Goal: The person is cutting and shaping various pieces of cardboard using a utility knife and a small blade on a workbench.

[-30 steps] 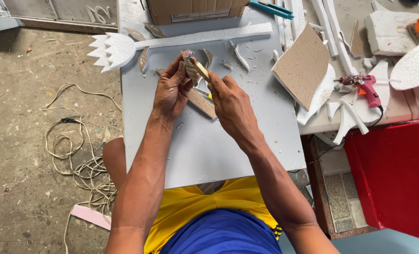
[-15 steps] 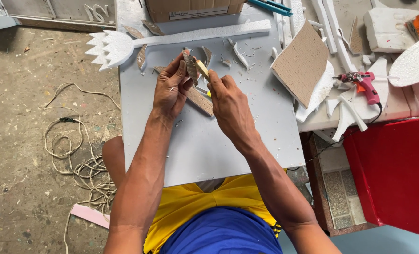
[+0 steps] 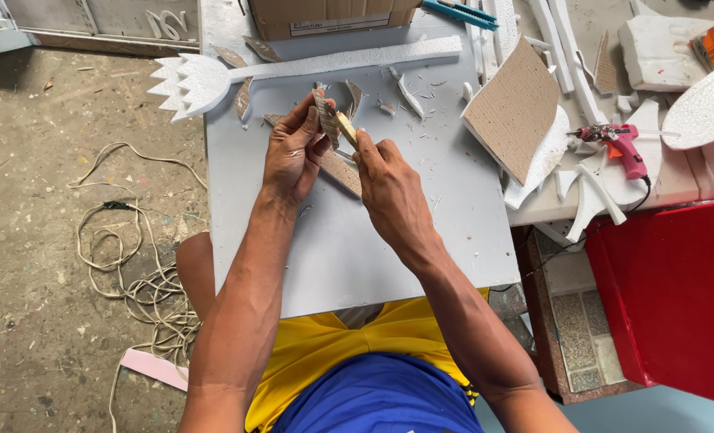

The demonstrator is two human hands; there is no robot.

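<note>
Grey tabletop (image 3: pixel 333 265) carries a brown cardboard box (image 3: pixel 333 16) with a white label strip at its far edge. Left hand (image 3: pixel 293 156) pinches a small brown cardboard strip (image 3: pixel 322 112); right hand (image 3: pixel 389 188) grips a yellow-handled cutter (image 3: pixel 346 128) against it.

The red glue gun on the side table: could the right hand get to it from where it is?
Probably yes: the glue gun lies uncovered beyond the cardboard sheet, though the right hand holds a yellow knife.
</note>
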